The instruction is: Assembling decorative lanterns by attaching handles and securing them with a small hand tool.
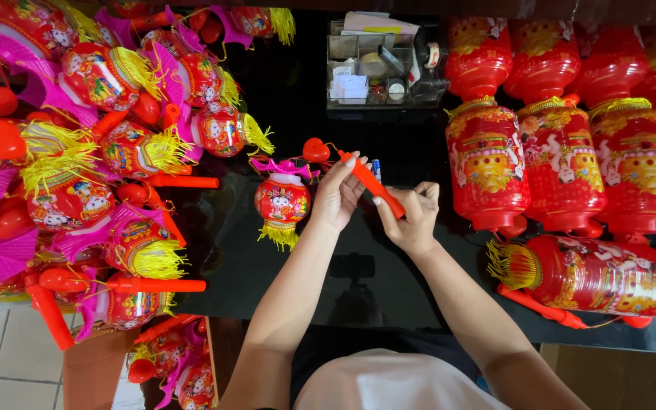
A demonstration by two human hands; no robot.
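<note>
Both hands grip one orange handle stick above the black desk. The left hand is closed on the stick's upper part, the right hand pinches its lower end. A small red lantern with a pink top and yellow tassel lies just left of the left hand — a red heart piece sits above it. Large red lanterns stand right of the right hand; a clear organizer tray lies beyond both.
</note>
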